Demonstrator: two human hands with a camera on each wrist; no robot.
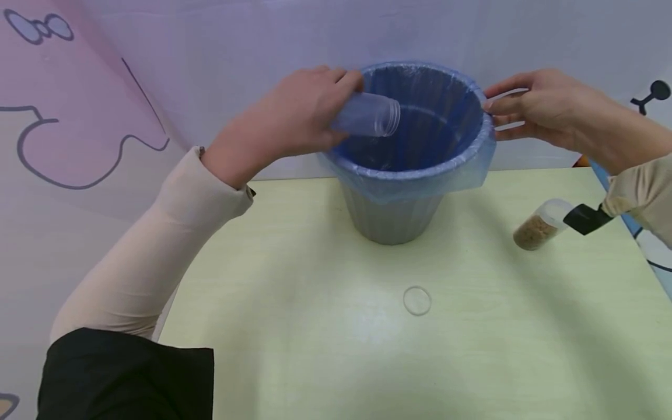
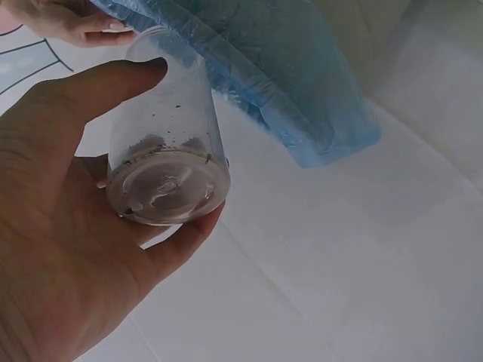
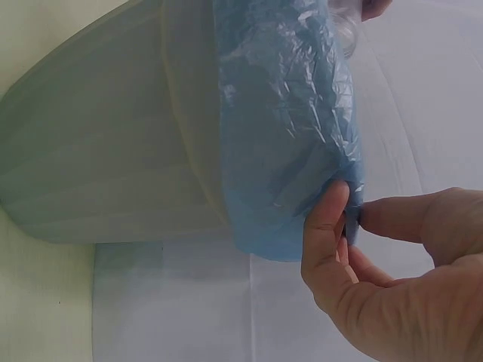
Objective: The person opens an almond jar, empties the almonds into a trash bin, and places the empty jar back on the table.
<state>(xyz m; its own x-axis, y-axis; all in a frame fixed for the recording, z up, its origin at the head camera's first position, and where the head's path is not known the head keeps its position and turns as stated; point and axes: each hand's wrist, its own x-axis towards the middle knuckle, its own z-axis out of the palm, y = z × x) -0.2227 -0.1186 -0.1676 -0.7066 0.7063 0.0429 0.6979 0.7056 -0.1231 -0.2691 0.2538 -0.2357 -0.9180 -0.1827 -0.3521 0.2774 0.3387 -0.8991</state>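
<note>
From the head camera, a pale yellow table (image 1: 325, 326) meets a white and pink wall. The grey bin (image 1: 391, 219) with its blue liner (image 1: 420, 169) stands at the far edge. The left hand (image 1: 294, 116) grips a clear jar (image 1: 367, 115), tipped over the bin's near-left rim. The right hand (image 1: 541, 111) pinches the liner at the bin's right rim. A clear lid (image 1: 417, 300) lies in open tabletop before the bin; a grain-filled jar (image 1: 538, 227) lies to its right.

The left wrist view shows fingers curled round the jar (image 2: 167, 162), dark specks inside; its mouth is hidden behind the liner (image 2: 287, 83).

The right wrist view shows thumb and fingers (image 3: 332, 226) pinching the liner's (image 3: 287, 136) fold; the bin (image 3: 106, 151) is cut off.
</note>
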